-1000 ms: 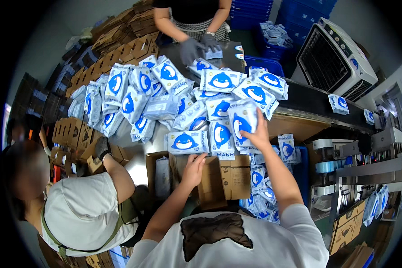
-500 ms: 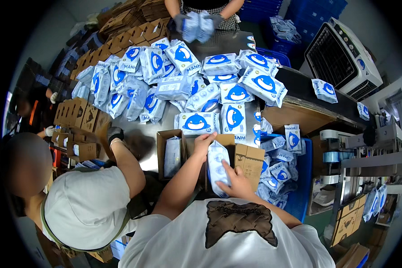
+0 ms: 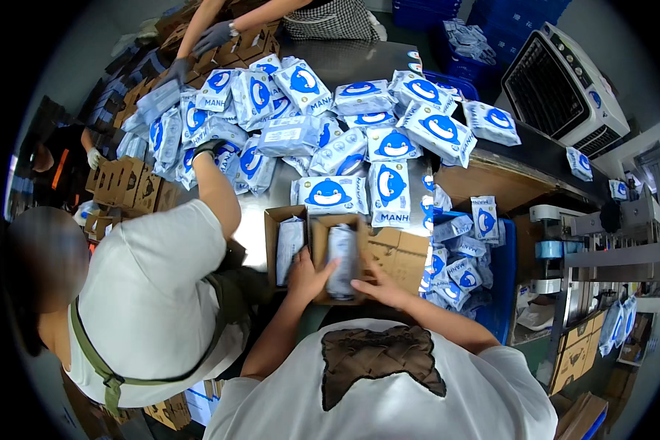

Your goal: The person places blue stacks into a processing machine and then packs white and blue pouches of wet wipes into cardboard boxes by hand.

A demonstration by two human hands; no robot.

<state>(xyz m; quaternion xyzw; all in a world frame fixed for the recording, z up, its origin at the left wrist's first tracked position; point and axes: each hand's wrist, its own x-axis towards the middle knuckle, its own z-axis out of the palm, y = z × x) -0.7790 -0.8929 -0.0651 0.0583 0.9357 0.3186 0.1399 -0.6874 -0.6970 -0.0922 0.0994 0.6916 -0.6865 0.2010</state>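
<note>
My left hand (image 3: 306, 275) and right hand (image 3: 378, 287) press a pale, soft plastic wipes pack (image 3: 341, 260) from both sides, fingers spread flat, not pinching. The pack stands on edge in the right compartment of the open brown cardboard carton (image 3: 317, 253), its long axis running twelve to six. From my left palm it lies at three o'clock, from my right at nine; both sit equally near.
</note>
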